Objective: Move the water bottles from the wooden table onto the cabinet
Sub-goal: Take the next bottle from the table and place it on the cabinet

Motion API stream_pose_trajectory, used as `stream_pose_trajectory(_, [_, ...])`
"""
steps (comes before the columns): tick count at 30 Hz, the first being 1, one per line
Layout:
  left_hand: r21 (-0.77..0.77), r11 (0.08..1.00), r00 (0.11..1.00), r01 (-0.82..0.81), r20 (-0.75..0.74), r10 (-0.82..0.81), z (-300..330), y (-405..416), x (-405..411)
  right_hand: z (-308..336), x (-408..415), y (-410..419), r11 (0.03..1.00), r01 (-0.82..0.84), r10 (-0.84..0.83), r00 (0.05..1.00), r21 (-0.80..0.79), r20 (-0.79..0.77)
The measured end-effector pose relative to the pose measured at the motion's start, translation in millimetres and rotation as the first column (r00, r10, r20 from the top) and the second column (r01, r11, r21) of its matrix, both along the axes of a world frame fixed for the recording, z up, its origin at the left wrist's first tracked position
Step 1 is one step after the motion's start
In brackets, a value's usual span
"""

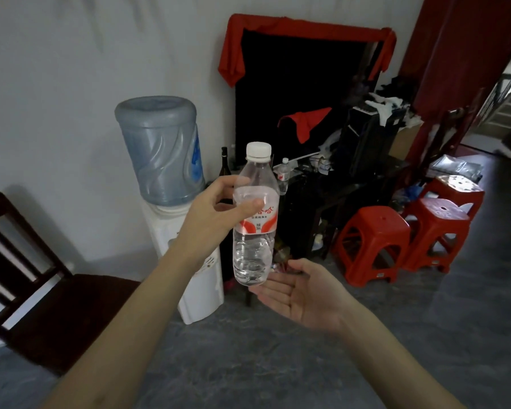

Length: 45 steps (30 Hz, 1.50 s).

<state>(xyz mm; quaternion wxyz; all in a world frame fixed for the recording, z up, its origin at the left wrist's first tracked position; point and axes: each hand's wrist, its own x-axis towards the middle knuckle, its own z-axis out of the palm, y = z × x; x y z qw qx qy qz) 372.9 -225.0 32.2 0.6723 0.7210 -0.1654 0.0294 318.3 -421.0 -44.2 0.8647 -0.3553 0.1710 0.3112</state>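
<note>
The left hand grips a bottle upright in mid-air, fingers wrapped round its upper body at the label; the right hand lies open, palm up, empty, just under and beside the bottle's base; a second bottle stands on the dark cabinet beyond both hands; a dispenser stands behind the left hand.

Dark cabinet with small water bottle and clutter on top
</note>
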Motion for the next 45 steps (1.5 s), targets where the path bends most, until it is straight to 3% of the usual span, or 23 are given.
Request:
stream_pose_trajectory(8, [0.049,0.998,0.998,0.042,-0.056,-0.039,0,-5,132,-6,117,-5,0.998,0.054,-0.055,0.998,-0.043,-0.007])
stream_pose_trajectory(23, [0.167,0.975,0.987,0.148,-0.082,-0.136,-19,-53,298,-38,272,-56,0.990,0.140,-0.140,0.987,-0.006,-0.077])
stream_pose_trajectory(36, [0.113,0.993,0.986,0.025,-0.168,-0.005,-42,-114,452,-59,459,-135,1.000,0.024,-0.026,0.988,-0.015,-0.149])
stream_pose_trajectory(45, [0.188,0.978,0.963,-0.093,-0.234,0.137,-79,-102,505,-105,548,-117,0.998,-0.068,0.069,0.961,0.016,-0.267])
